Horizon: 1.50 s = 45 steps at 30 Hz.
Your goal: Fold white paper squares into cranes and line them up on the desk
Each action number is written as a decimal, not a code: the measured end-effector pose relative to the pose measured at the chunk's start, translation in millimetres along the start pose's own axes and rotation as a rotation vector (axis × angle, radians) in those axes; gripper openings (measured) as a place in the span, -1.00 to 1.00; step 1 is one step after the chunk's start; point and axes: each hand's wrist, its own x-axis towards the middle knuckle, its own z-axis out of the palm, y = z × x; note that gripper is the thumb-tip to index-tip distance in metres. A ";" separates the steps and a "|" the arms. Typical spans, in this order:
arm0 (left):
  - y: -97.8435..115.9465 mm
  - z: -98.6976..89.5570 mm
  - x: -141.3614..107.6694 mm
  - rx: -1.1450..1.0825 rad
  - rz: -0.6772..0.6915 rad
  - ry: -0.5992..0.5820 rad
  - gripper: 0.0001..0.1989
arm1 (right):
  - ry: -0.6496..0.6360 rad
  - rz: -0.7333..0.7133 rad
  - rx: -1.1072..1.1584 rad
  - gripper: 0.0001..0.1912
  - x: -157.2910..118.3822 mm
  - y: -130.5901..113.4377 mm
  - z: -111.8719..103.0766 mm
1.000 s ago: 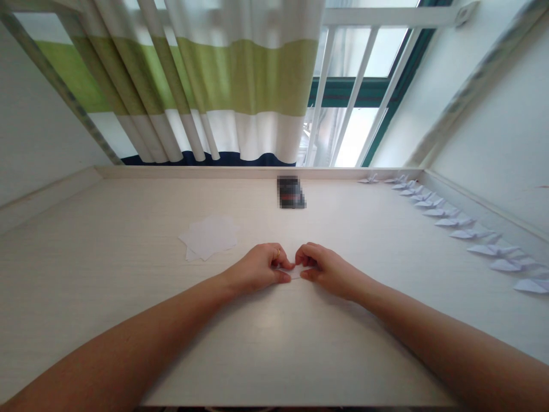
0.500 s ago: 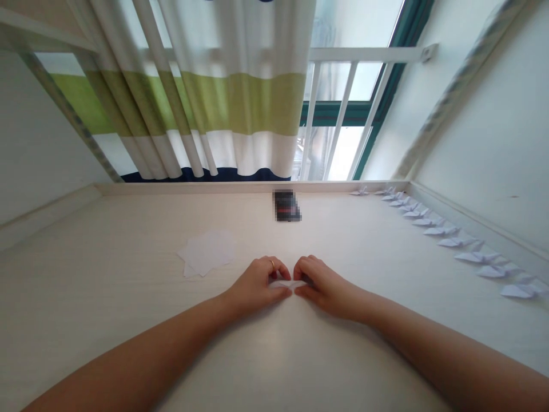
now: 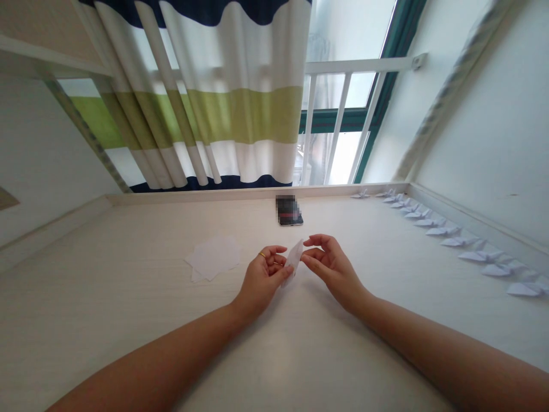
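Note:
A small folded white paper [image 3: 293, 260] is held up at a slant, its narrow upper tip pointing away to the right. My left hand [image 3: 265, 280] pinches it from the left, thumb on the near face and fingers behind; a ring is on one finger. At the paper's right edge, my right hand [image 3: 332, 269] has its thumb and curled fingers against it, with the index fingertip near the upper tip. The contact behind the paper is partly hidden.
Loose white paper sheets [image 3: 214, 257] lie left of my hands on the pale tabletop [image 3: 128, 320]. A dark, pixelated phone-like object [image 3: 289, 210] lies beyond them. Several folded paper cranes [image 3: 457, 241] line the right edge, by the wall. A striped curtain [image 3: 244, 114] hangs behind.
The folded paper has gone from lying flat between both hands' fingertips to being raised and tilted in my left hand. My right hand's fingers have spread more, and the view has tipped upward.

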 end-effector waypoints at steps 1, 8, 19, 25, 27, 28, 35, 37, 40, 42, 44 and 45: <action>-0.6 0.5 1.0 -0.014 0.009 0.029 -0.62 | 0.001 0.010 -0.004 -0.67 -0.4 1.6 1.9; -3.1 1.4 1.5 -0.063 0.001 0.054 -0.74 | -0.117 0.045 -0.286 -0.89 -0.9 9.8 7.2; -6.1 3.7 1.2 -0.057 0.008 -0.049 -0.82 | -0.101 -0.200 -0.584 -0.93 -2.6 1.1 6.0; -5.8 2.1 0.9 -0.023 0.014 -0.090 -0.84 | -0.129 -0.349 -0.657 -0.92 -5.4 -1.6 3.9; -5.2 1.7 -0.3 -0.003 0.001 -0.090 -0.85 | -0.149 -0.381 -0.666 -0.91 -6.0 -3.0 3.2; -4.6 1.8 -1.1 -0.001 -0.001 -0.096 -0.85 | -0.150 -0.387 -0.672 -0.91 -6.0 -3.5 2.9; 2.7 3.9 -4.5 -0.100 -0.035 -0.073 -0.81 | -0.079 -0.270 -0.657 -0.91 -2.9 -4.5 0.9; 3.5 3.0 -3.9 -0.096 -0.049 -0.046 -0.84 | -0.071 -0.235 -0.634 -0.91 -2.8 -4.6 0.8; 3.2 1.5 -2.9 -0.041 -0.072 -0.032 -0.85 | -0.059 -0.210 -0.627 -0.92 -3.9 -4.5 1.0; 2.6 1.5 -2.6 -0.009 -0.077 -0.020 -0.85 | -0.043 -0.219 -0.647 -0.93 -5.0 -4.4 1.3; 2.1 2.3 -2.7 0.011 -0.083 -0.010 -0.85 | -0.027 -0.262 -0.675 -0.93 -5.8 -4.3 1.5; 1.8 3.0 -2.8 0.014 -0.087 -0.008 -0.84 | -0.022 -0.290 -0.685 -0.93 -6.0 -4.4 1.6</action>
